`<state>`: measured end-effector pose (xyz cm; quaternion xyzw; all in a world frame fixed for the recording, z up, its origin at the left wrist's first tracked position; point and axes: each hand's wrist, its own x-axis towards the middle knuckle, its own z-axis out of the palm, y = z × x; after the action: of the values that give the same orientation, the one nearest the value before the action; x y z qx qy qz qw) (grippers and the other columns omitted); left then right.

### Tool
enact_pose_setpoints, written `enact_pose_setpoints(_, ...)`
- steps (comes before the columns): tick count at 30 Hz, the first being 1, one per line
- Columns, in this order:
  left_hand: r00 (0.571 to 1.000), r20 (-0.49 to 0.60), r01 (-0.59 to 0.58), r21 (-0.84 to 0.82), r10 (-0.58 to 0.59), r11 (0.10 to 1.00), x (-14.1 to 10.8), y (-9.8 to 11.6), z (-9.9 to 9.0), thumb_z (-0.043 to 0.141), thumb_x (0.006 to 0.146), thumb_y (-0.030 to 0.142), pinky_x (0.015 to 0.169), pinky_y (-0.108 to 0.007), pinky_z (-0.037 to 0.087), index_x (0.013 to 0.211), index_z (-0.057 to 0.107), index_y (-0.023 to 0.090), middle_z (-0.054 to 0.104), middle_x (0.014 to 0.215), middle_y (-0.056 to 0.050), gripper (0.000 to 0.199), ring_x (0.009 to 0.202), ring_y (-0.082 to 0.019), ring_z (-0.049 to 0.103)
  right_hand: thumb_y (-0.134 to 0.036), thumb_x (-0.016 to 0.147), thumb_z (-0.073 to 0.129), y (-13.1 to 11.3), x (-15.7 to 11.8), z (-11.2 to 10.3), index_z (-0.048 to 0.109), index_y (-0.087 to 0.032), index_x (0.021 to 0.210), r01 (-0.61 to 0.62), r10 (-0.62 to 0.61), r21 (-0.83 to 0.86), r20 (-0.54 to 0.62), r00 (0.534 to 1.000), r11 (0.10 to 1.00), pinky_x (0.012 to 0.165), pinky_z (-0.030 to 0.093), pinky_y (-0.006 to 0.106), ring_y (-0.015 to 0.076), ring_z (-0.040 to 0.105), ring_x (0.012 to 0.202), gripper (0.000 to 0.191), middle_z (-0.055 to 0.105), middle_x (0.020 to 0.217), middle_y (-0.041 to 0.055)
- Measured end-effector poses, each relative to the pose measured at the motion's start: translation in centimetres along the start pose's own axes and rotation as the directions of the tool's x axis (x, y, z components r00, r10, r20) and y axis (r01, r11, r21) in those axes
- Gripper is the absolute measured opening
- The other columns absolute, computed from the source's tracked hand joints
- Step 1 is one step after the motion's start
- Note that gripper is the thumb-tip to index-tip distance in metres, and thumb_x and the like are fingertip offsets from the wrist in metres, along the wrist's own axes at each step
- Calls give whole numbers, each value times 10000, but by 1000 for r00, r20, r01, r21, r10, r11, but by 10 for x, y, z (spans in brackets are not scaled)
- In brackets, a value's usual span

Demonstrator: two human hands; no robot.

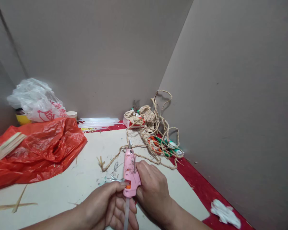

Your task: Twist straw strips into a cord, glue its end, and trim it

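Observation:
A pink glue gun (129,166) with dark smears points away from me, its metal nozzle toward the back wall. My right hand (155,183) is closed around its handle on the right side. From the left, my left hand (102,199) has its thumb on the orange switch (128,185), with the other fingers curled beneath the gun's rear end. A translucent glue stick (126,212) sticks out of the back, over the left fingers. Part of a thin metal tool (113,179) lies beyond the left thumb; its kind is unclear.
Braided straw rope (147,115) heaps over a small box and tubes at the back right. Glue sticks (98,123) lie along the back wall beside a paper cup (72,114). A red plastic bag (45,150) covers the left. Crumpled tissue (225,213) sits at right.

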<state>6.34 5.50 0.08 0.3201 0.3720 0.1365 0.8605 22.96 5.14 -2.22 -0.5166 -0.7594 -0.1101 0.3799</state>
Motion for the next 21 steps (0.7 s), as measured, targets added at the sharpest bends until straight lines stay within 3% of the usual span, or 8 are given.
enact_pose_setpoints(11, 1000, 21, -7, 8, 7, 1000, -2, 1, -1, 483, 745, 575, 506, -228, 425, 730, 641, 87, 683, 649, -131, 513, 519, -167, 628, -116, 805, 496, -2, 1, -2, 463, -188, 706, -2, 2, -2, 22, 1000, 1000, 573, 269, 309, 166, 389, 589, 127, 461, 643, 8)
enact_pose_setpoints(21, 998, -47, -38, 24, 39, 999, 0, -6, 2, 476, 740, 528, 453, -217, 424, 623, 616, 97, 626, 563, -73, 467, 423, -125, 563, -90, 783, 469, -6, -1, -2, 500, -178, 726, -5, 8, -42, 88, 996, 999, 586, 283, 319, 187, 407, 606, 109, 498, 660, 33)
